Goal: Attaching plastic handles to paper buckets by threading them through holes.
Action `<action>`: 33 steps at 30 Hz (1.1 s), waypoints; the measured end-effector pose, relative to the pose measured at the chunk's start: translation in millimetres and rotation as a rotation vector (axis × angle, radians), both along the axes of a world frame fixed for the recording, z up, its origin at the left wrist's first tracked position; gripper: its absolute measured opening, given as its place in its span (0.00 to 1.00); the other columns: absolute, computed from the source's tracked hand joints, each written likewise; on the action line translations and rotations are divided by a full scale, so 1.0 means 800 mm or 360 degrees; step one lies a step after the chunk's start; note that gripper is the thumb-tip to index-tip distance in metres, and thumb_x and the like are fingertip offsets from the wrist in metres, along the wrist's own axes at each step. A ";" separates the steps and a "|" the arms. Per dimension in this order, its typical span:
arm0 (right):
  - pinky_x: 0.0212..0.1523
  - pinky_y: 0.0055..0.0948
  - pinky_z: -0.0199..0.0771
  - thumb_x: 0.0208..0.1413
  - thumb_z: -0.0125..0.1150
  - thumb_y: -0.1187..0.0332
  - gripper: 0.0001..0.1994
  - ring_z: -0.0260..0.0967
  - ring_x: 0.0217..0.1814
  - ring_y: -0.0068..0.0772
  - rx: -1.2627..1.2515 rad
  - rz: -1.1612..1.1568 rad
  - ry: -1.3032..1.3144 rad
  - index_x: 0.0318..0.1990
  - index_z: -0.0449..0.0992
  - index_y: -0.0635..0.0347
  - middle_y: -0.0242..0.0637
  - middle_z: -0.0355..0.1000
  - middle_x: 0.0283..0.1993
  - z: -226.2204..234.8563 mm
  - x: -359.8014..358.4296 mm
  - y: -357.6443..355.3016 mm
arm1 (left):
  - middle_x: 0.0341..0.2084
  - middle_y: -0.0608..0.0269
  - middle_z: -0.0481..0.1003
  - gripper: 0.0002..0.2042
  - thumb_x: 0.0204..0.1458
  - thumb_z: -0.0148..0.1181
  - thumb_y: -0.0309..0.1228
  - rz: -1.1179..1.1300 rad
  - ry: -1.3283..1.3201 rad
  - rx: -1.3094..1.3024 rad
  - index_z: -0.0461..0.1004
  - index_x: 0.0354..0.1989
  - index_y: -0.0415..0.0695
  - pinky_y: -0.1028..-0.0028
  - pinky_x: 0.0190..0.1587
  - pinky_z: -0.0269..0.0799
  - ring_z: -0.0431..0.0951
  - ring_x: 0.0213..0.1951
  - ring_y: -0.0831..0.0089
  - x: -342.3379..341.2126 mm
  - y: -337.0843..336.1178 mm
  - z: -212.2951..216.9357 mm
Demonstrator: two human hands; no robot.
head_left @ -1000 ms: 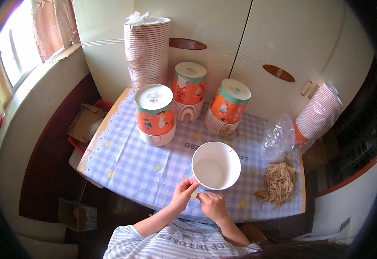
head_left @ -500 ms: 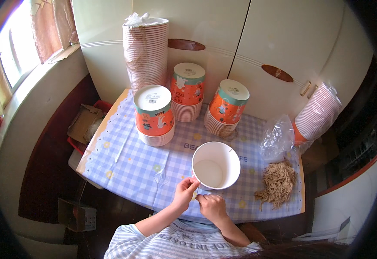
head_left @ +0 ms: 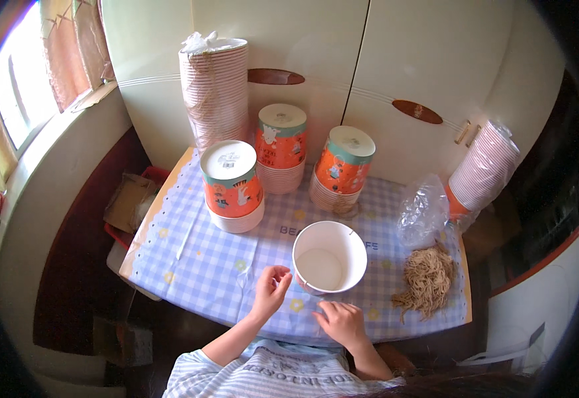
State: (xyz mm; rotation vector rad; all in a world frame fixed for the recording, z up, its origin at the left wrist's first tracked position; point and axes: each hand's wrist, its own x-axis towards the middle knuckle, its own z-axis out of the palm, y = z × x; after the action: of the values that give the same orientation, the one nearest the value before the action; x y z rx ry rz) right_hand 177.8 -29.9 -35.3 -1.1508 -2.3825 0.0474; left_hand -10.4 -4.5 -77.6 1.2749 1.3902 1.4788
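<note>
A white-lined paper bucket (head_left: 332,262) stands mouth up near the front of the table. Small thin bits, perhaps cord ends, show at its rim, one at the near left and one at the far right. Just left of the bucket is my left hand (head_left: 271,292), its fingers loosely curled and the thumb apart, with nothing seen in it. My right hand (head_left: 344,324) rests over the table's front edge below the bucket, fingers bent but apart and holding nothing visible. A tangled heap of tan cords (head_left: 427,282) lies to the right.
Behind stand three upside-down stacks of orange-and-teal buckets (head_left: 233,196) and a tall bagged stack (head_left: 215,93). At right are a crumpled clear bag (head_left: 423,212) and a leaning wrapped stack (head_left: 485,166). A blue checked cloth (head_left: 213,265) covers the table, against a cream cupboard (head_left: 302,33).
Both hands have come off the bucket's near rim. My left hand moved left and its pinch loosened; my right hand shifted slightly right and down. The whole view shifted a little.
</note>
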 end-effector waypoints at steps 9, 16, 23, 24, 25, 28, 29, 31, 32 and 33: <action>0.21 0.28 0.70 0.43 0.61 0.66 0.11 0.71 0.23 0.30 0.0134 -0.0189 -0.0040 0.37 0.73 0.51 0.31 0.70 0.25 0.009 0.042 0.032 | 0.37 0.61 0.67 0.15 0.41 0.57 0.22 -0.0054 0.0612 0.0274 0.69 0.41 0.46 0.73 0.32 0.66 0.69 0.34 0.69 -0.014 0.012 0.025; 0.23 0.31 0.71 0.46 0.59 0.67 0.06 0.71 0.25 0.36 0.0128 -0.0131 0.0419 0.33 0.73 0.53 0.33 0.71 0.25 0.033 0.056 0.065 | 0.46 0.58 0.65 0.21 0.42 0.59 0.26 -0.0138 0.0532 0.0330 0.65 0.48 0.44 0.72 0.41 0.65 0.68 0.44 0.66 -0.036 0.022 0.039; 0.27 0.19 0.60 0.56 0.50 0.64 0.10 0.58 0.26 0.18 -0.0757 0.0000 0.1385 0.37 0.70 0.63 0.28 0.64 0.24 0.036 0.083 0.112 | 0.57 0.46 0.51 0.37 0.45 0.50 0.56 -0.0315 0.0376 0.0946 0.52 0.59 0.45 0.60 0.53 0.57 0.57 0.57 0.54 -0.051 0.032 0.023; 0.26 0.18 0.58 0.57 0.49 0.61 0.13 0.56 0.25 0.16 -0.0882 -0.0013 0.1507 0.36 0.70 0.63 0.25 0.62 0.23 0.042 0.083 0.121 | 0.57 0.46 0.50 0.40 0.41 0.52 0.59 -0.0327 0.0567 0.1143 0.51 0.60 0.46 0.57 0.53 0.56 0.56 0.57 0.53 -0.056 0.040 0.017; 0.24 0.17 0.55 0.57 0.48 0.56 0.16 0.52 0.23 0.14 -0.0951 0.0028 0.1578 0.35 0.71 0.63 0.23 0.59 0.23 0.046 0.082 0.129 | 0.57 0.45 0.50 0.44 0.38 0.54 0.62 -0.0337 0.0755 0.1333 0.51 0.60 0.47 0.55 0.53 0.55 0.56 0.57 0.51 -0.058 0.043 0.023; 0.24 0.17 0.55 0.57 0.47 0.55 0.17 0.52 0.24 0.14 -0.0898 0.0046 0.1402 0.35 0.71 0.63 0.23 0.60 0.23 0.059 0.084 0.159 | 0.58 0.53 0.51 0.51 0.23 0.62 0.64 -0.0393 0.1243 0.1693 0.49 0.61 0.60 0.54 0.54 0.55 0.55 0.58 0.50 -0.058 0.066 0.058; 0.22 0.16 0.53 0.57 0.46 0.55 0.17 0.51 0.21 0.13 -0.0950 0.0143 0.1464 0.35 0.71 0.61 0.21 0.60 0.22 0.054 0.082 0.172 | 0.59 0.59 0.51 0.51 0.22 0.64 0.63 -0.0452 0.1321 0.1735 0.48 0.60 0.63 0.53 0.55 0.55 0.55 0.58 0.53 -0.058 0.073 0.069; 0.20 0.16 0.51 0.57 0.47 0.55 0.16 0.50 0.20 0.12 -0.1098 0.0190 0.1617 0.35 0.71 0.59 0.21 0.60 0.21 0.051 0.081 0.192 | 0.59 0.61 0.51 0.52 0.21 0.64 0.62 -0.0593 0.1533 0.1807 0.46 0.61 0.64 0.53 0.56 0.54 0.55 0.59 0.57 -0.060 0.091 0.076; 0.19 0.16 0.50 0.57 0.47 0.55 0.16 0.50 0.19 0.12 -0.1252 0.0232 0.1764 0.35 0.72 0.58 0.20 0.59 0.20 0.054 0.081 0.199 | 0.60 0.62 0.50 0.51 0.24 0.64 0.61 -0.0574 0.1566 0.1869 0.44 0.61 0.64 0.52 0.57 0.51 0.55 0.59 0.58 -0.061 0.101 0.073; 0.18 0.15 0.48 0.57 0.48 0.55 0.14 0.48 0.18 0.11 -0.1252 0.0192 0.1772 0.34 0.72 0.56 0.19 0.58 0.19 0.058 0.077 0.207 | 0.60 0.61 0.50 0.47 0.30 0.63 0.57 -0.0550 0.1739 0.1970 0.44 0.61 0.64 0.52 0.58 0.50 0.54 0.60 0.58 -0.063 0.113 0.073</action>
State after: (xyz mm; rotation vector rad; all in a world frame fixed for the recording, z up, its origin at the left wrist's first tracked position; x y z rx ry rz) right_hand 239.1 136.1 11.4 -0.8717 -1.3816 1.3660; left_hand -60.9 85.6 -19.4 3.2256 0.5240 1.3886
